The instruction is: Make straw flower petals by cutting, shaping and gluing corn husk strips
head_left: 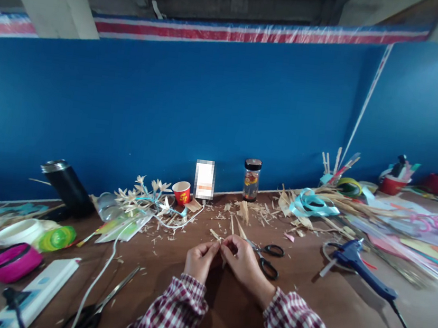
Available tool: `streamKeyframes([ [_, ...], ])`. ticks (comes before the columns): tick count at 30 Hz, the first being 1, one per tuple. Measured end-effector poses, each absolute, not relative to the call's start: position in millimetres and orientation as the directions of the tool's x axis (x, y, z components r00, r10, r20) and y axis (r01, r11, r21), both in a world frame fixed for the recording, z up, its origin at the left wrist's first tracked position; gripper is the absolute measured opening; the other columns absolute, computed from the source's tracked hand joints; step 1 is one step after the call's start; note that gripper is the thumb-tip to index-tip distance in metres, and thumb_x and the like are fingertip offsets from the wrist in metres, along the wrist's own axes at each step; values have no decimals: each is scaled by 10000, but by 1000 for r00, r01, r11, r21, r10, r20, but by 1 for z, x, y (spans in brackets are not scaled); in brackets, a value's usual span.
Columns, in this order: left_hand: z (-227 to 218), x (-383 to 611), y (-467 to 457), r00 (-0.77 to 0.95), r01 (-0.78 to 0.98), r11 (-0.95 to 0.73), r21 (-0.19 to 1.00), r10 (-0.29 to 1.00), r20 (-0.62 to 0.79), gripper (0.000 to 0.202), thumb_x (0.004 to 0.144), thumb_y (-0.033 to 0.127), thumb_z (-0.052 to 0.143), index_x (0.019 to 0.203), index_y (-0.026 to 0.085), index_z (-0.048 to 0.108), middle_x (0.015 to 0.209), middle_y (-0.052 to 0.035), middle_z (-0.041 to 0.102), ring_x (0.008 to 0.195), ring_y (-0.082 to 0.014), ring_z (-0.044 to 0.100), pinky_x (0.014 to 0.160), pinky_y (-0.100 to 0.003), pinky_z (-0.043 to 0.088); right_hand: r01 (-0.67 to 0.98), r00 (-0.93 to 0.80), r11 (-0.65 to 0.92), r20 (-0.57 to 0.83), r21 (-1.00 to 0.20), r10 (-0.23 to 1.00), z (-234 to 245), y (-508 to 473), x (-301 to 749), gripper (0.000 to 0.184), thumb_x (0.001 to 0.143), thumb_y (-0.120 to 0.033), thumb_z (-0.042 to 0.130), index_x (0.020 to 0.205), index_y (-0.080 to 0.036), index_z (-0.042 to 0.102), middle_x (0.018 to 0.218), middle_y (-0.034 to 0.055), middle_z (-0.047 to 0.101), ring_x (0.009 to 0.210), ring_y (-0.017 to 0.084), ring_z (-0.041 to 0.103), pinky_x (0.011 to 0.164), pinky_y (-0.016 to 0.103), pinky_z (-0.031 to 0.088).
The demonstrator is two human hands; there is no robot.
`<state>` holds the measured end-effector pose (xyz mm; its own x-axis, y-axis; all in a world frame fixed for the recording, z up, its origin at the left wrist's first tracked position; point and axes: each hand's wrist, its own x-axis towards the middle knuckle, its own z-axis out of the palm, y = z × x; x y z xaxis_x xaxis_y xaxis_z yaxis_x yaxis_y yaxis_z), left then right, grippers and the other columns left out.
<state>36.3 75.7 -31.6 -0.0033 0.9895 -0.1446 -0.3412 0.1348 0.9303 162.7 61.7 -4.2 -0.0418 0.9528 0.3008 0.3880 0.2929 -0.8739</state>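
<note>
My left hand (199,260) and my right hand (244,263) meet over the middle of the table, fingertips pinched together. Between them is a small pale strip of dried husk (215,235), mostly covered by the fingers. Just beyond my right hand lie black-handled scissors (269,267), partly hidden behind it. Loose husk scraps (244,212) are scattered ahead of both hands. To the left, white flowers (151,193) that look made of husk lie in a bunch on blue stems.
A blue glue gun (365,270) lies at right, its cord running forward. A lidded jar (251,181) and a red paper cup (182,193) stand at the back. Another pair of scissors (108,299), a power strip (41,291) and a tilted black flask (68,188) are left.
</note>
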Motion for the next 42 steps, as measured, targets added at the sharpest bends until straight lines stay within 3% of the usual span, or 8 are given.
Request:
streamKeyframes([
  [11, -33, 33, 77, 66, -320, 162, 933, 987, -148, 330, 582, 396, 736, 766, 123, 719, 672, -64, 711, 595, -185, 650, 617, -304, 536, 415, -15, 288, 310, -863, 951, -9, 59, 160, 105, 788, -276, 512, 749, -181, 535, 665, 19, 601, 591, 144, 542, 547, 231, 412],
  [17, -31, 34, 76, 35, -267, 135, 954, 991, -130, 343, 574, 395, 740, 766, 111, 723, 612, -63, 695, 543, -168, 623, 560, -278, 517, 406, -27, 284, 300, -868, 954, -12, 60, 161, 100, 796, -261, 502, 763, -177, 545, 684, 26, 615, 601, 145, 555, 549, 227, 412],
  [36, -34, 33, 77, 18, -309, 145, 940, 989, -146, 298, 575, 368, 744, 717, 109, 705, 647, -61, 694, 594, -171, 633, 630, -306, 529, 418, -9, 295, 321, -859, 947, -13, 59, 159, 121, 809, -262, 494, 756, -168, 548, 654, 17, 598, 571, 132, 541, 520, 212, 390],
  [42, -34, 33, 77, 5, -297, 136, 945, 990, -141, 281, 570, 362, 748, 697, 116, 696, 597, -35, 670, 536, -142, 606, 600, -288, 523, 439, -22, 302, 326, -846, 945, -11, 58, 158, 111, 806, -252, 502, 750, -169, 549, 659, 20, 602, 587, 137, 548, 541, 219, 395],
])
